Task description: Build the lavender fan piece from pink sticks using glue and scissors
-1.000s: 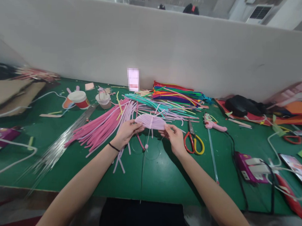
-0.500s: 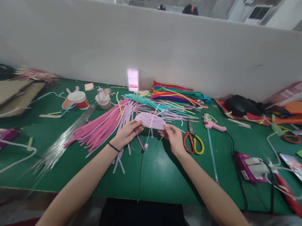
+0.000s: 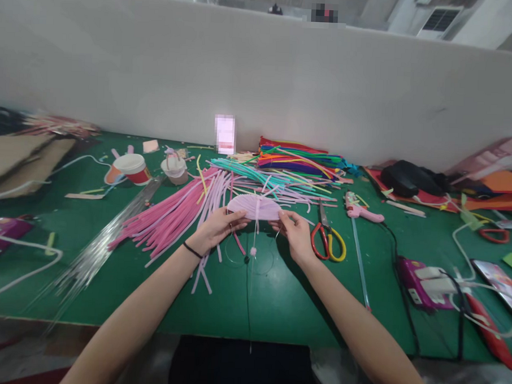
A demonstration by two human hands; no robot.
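Both my hands hold a flat, pale pink oval piece (image 3: 255, 206) made of pipe cleaners, just above the green table (image 3: 277, 295). My left hand (image 3: 215, 230) pinches its left edge and my right hand (image 3: 294, 233) pinches its right edge. A thin wire (image 3: 251, 271) hangs down from the piece's middle, with a small pink bead (image 3: 253, 251) on it. A loose heap of pink pipe cleaners (image 3: 174, 214) lies left of my left hand. Red-and-yellow scissors (image 3: 328, 237) lie just right of my right hand.
Teal and multicoloured pipe cleaners (image 3: 295, 160) are stacked at the back by a white partition (image 3: 260, 84). A pink glue gun (image 3: 361, 211) with its cord, a paper cup (image 3: 132, 168), a small basket (image 3: 175, 168), silvery wires (image 3: 105, 242) and purple boxes (image 3: 426, 281) lie around.
The pink piece and both hands have shifted very slightly; the hanging wire and bead have swung a little to the right.
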